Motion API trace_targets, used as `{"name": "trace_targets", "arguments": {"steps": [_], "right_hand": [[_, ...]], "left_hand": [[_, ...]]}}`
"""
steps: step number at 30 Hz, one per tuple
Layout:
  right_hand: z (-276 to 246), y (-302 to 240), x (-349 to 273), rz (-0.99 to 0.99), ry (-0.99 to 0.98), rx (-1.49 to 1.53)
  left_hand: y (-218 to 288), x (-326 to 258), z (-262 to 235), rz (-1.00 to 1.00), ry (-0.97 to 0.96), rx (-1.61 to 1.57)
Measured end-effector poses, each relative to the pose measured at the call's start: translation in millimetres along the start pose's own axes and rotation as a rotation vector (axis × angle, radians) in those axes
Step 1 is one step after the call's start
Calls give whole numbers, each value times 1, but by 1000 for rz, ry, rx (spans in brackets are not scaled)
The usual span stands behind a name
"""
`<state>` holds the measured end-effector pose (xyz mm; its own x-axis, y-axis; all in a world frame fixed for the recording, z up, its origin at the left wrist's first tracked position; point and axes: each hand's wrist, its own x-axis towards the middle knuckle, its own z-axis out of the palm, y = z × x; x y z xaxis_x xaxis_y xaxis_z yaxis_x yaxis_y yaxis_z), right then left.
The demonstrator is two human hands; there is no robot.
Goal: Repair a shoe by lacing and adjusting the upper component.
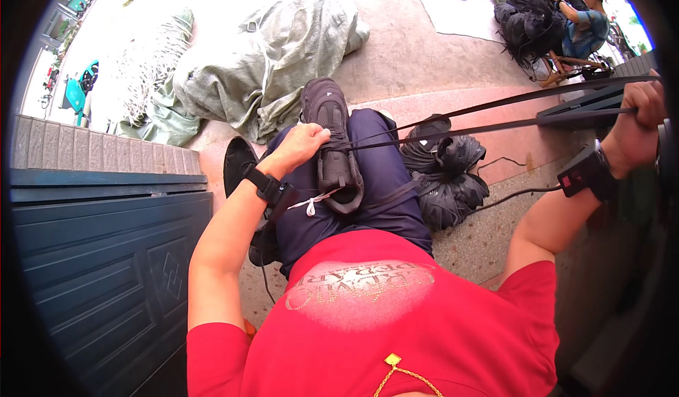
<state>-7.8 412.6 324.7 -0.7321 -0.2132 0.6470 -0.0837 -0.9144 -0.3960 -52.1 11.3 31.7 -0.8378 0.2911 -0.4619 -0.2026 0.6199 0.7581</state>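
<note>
A black sneaker (327, 107) lies lengthwise on my lap over dark trousers, its ankle opening nearer to me. My left hand (305, 144) is closed at the left side of its lacing, the fingertips pinched together; what they grip is hidden. Long black shoelaces (509, 123) stretch taut from the lacing toward the right. At the far right, my raised right hand (642, 107) is closed around them, partly cut by the picture's dark rim. A white string (311, 206) is looped beside the sneaker's near end.
Several black shoes (449, 199) sit bundled on the floor right of my legs. Large grey-green sacks (262, 64) lie ahead. Blue panelled doors (106, 255) stand at left. A person (587, 25) sits at the far right beside a black bundle (530, 22). A cable (520, 193) runs to my right wrist.
</note>
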Motion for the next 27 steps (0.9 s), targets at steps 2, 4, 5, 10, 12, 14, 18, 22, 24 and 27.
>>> {"name": "trace_targets", "arguments": {"steps": [2,4,5,10,12,14,18,22,24,27], "right_hand": [[-21,-27,-5,-77,108,-254],[-28,-17,1,-29,131,-233],[-31,-14,3,18,154,-212],[-71,37,1,174,629,-860],[-115,74,-13,486,822,-1283],[-137,123,-46,693,762,-1620],[-139,212,-107,845,487,-1280],[-137,288,-145,804,55,-1392],[-122,300,-137,1035,104,-1363],[-131,311,-146,948,78,-1442]], "left_hand": [[1,2,1,63,-121,-24],[3,2,-1,151,-327,-63],[5,2,-6,153,-326,-65],[21,-20,-52,241,-442,-264],[22,-41,-93,227,-243,-501],[13,-53,-147,391,-78,-854],[-12,-108,-286,487,319,-1264],[-81,-181,-369,442,644,-1221],[-103,-175,-349,246,752,-1151],[-103,-127,-268,-38,732,-1002]]}}
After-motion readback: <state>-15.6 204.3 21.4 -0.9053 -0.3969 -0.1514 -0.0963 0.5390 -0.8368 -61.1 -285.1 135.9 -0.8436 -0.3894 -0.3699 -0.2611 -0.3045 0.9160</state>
